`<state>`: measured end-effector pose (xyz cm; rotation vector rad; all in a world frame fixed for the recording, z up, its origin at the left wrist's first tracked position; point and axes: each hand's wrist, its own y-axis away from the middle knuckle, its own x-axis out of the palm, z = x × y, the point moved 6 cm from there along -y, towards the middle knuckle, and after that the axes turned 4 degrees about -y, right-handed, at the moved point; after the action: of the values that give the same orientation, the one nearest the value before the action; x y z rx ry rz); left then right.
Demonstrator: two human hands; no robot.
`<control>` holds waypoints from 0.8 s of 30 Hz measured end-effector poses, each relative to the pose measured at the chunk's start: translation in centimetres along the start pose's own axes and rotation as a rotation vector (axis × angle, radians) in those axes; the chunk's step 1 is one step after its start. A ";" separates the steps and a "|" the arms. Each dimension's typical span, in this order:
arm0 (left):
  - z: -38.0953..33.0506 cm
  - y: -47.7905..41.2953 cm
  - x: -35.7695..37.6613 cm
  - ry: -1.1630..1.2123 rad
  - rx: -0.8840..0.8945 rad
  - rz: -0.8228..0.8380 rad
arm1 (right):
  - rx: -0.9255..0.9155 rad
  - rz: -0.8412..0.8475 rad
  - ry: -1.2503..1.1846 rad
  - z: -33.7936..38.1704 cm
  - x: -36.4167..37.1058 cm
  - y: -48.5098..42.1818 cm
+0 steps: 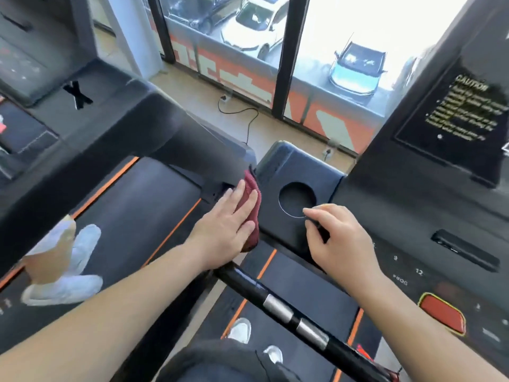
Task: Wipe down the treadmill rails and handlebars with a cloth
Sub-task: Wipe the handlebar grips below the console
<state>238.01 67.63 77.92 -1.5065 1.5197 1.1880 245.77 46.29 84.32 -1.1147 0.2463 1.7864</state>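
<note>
Pressing a dark red cloth (249, 205) flat against the left side wall of the treadmill's cup-holder housing (297, 172), the left hand (223, 230) lies open-palmed with fingers spread toward 1 o'clock, pinning the fabric rather than gripping it. The cloth looks soft, light and limp, likely to bunch or slip on the smooth black plastic unless held by a broad palm or a gathered fold. The right hand (341, 238) rests loosely curled and empty at the 5 o'clock edge of the cup hole (297, 199), while the glossy, stiff handlebar (292, 312) lies below at 6 o'clock.
</note>
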 end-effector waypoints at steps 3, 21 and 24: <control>-1.3 0.5 0.7 -0.305 0.189 -0.083 | 0.065 -0.054 0.019 -0.4 -0.8 0.2; -9.4 -11.5 1.1 -0.424 0.494 0.127 | 0.127 -0.118 0.085 -2.1 -2.9 3.4; -9.7 -14.2 0.5 -0.430 0.388 0.088 | 0.150 -0.112 0.075 -2.0 -2.8 3.4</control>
<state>253.26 59.73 78.85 -0.8724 1.4251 1.1000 244.43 41.60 84.37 -1.0679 0.3504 1.6026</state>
